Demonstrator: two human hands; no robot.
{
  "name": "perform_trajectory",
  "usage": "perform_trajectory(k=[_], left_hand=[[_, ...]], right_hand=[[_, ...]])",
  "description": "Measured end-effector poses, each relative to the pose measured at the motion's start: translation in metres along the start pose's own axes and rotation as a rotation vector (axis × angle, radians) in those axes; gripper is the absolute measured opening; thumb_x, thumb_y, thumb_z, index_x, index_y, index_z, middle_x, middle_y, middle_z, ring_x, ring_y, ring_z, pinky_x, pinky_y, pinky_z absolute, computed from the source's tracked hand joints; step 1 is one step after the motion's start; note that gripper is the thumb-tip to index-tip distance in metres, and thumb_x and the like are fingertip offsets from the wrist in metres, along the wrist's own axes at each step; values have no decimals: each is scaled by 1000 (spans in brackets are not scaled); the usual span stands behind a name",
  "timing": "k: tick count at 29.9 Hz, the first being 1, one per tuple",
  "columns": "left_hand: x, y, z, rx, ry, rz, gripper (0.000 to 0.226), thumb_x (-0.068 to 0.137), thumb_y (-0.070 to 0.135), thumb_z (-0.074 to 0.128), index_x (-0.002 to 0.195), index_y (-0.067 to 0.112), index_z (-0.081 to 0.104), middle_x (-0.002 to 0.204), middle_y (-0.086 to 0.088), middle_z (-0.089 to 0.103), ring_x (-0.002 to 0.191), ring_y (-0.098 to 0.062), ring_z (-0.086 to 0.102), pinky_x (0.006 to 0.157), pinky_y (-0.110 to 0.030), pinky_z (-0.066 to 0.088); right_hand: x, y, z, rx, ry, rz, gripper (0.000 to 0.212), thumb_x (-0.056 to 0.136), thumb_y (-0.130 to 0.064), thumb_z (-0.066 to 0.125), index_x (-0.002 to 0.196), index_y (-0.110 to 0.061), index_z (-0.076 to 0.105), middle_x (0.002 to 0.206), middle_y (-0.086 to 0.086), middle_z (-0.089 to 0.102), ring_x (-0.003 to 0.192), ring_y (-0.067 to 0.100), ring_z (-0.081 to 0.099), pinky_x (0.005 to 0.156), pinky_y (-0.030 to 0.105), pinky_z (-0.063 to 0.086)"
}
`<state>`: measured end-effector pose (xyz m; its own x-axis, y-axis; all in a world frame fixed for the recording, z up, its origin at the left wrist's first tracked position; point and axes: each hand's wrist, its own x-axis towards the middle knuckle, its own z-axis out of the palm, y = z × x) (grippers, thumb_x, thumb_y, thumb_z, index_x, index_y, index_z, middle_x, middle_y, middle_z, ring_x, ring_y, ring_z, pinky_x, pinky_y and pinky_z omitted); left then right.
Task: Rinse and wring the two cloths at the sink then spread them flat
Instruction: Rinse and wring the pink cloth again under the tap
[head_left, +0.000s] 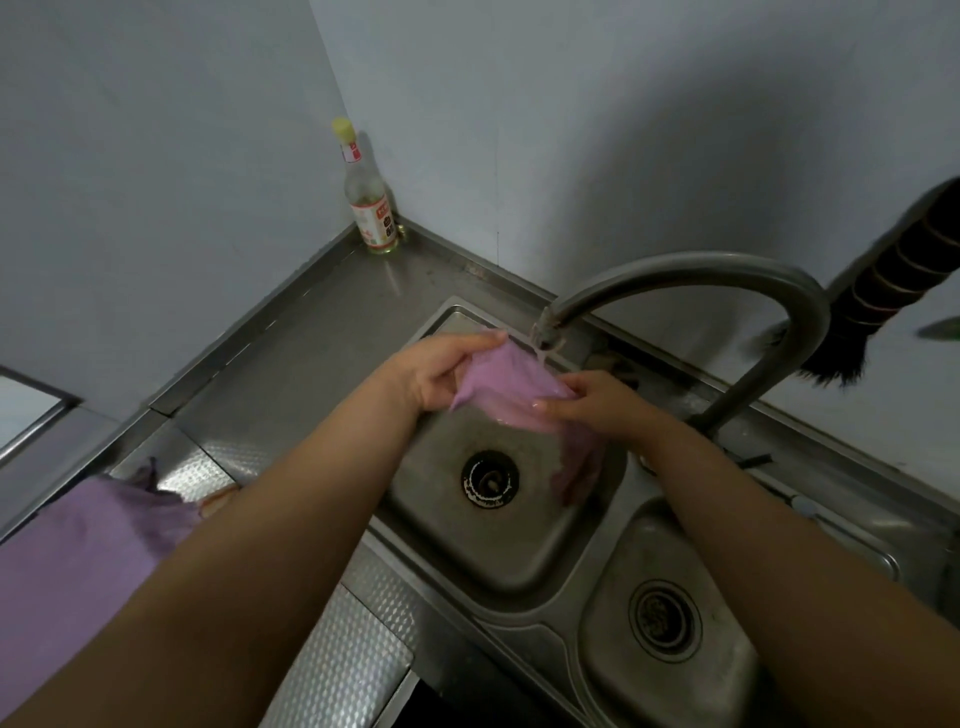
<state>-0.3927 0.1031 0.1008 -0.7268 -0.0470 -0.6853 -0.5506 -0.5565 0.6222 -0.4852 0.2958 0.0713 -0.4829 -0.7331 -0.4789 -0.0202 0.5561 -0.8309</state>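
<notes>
A pink-purple cloth (506, 382) hangs stretched over the left sink basin (452, 525), right under the faucet spout (545, 332), where a thin stream of water falls onto it. My left hand (441, 371) grips the cloth's left edge. My right hand (589, 400) pinches its right side, and a loose end of the cloth dangles below that hand into the basin. A second purple cloth (88, 540) lies on the counter at the lower left, partly behind my left forearm.
A glass bottle with a yellow cap (366, 197) stands in the back corner of the steel counter (311, 343). A smaller right basin (670, 613) sits in front right. A dark brush (878, 291) hangs on the wall behind the faucet.
</notes>
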Motion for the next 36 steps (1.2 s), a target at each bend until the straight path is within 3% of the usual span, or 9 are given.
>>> perform_trajectory(k=[6, 9, 12, 16, 22, 26, 29, 31, 36], left_hand=[[-5, -17, 5, 309, 201, 188, 16, 99, 19, 50, 105, 6, 57, 98, -15, 67, 86, -26, 64, 78, -33, 57], [1, -25, 19, 573, 420, 280, 25, 103, 30, 43, 104, 10, 58, 95, -14, 65, 80, -18, 61, 60, -17, 50], [11, -27, 21, 459, 540, 265, 38, 101, 37, 43, 107, 6, 64, 88, -8, 68, 77, -15, 64, 59, -22, 48], [22, -32, 46, -262, 422, 93, 43, 101, 39, 39, 101, 6, 66, 68, -9, 70, 58, -18, 70, 58, -28, 55], [22, -35, 69, -477, 449, 164, 27, 98, 28, 48, 82, 11, 62, 62, -2, 59, 54, -15, 58, 54, -28, 49], [19, -42, 75, -464, 421, 120, 29, 97, 26, 50, 73, 11, 57, 50, 2, 47, 32, -10, 41, 31, -19, 30], [18, -38, 64, -497, 510, 169, 29, 99, 29, 48, 98, 6, 66, 69, -3, 63, 50, -11, 58, 46, -23, 53], [14, -38, 57, -534, 410, 111, 32, 100, 33, 48, 92, 8, 66, 71, -2, 63, 57, -11, 58, 57, -24, 55], [4, -49, 58, -352, 164, 9, 41, 97, 45, 48, 85, 8, 62, 67, -2, 57, 47, -10, 53, 33, -16, 37]], right_hand=[[-5, -5, -3, 499, 150, -51, 25, 99, -26, 47, 101, -11, 67, 88, 7, 73, 79, 15, 70, 70, 26, 57], [-2, -15, -2, 559, 255, -41, 35, 91, -38, 58, 98, -6, 69, 103, 25, 68, 95, 34, 66, 92, 46, 50], [-4, -24, 11, 602, 315, -56, 28, 86, -36, 62, 87, -9, 68, 90, 17, 68, 91, 34, 63, 88, 45, 49], [-4, -49, 49, 222, 434, 4, 31, 96, -36, 49, 73, -18, 58, 73, 0, 63, 73, 16, 63, 62, 26, 45], [6, -54, 55, -83, 583, -53, 38, 98, -32, 40, 72, -15, 61, 63, -1, 58, 62, 14, 58, 55, 26, 41], [8, -56, 48, -101, 646, -28, 35, 96, -28, 46, 65, -15, 55, 59, -3, 53, 61, 16, 59, 56, 28, 40], [7, -51, 66, -48, 568, -79, 43, 98, -40, 37, 68, -19, 59, 64, -1, 61, 64, 15, 64, 59, 28, 47], [4, -47, 71, -93, 548, -108, 46, 99, -43, 34, 65, -21, 56, 62, -1, 61, 61, 14, 63, 59, 29, 49], [35, -29, 25, -288, 537, 14, 32, 95, -23, 43, 64, -17, 46, 70, 0, 51, 75, 22, 59, 68, 35, 46]])
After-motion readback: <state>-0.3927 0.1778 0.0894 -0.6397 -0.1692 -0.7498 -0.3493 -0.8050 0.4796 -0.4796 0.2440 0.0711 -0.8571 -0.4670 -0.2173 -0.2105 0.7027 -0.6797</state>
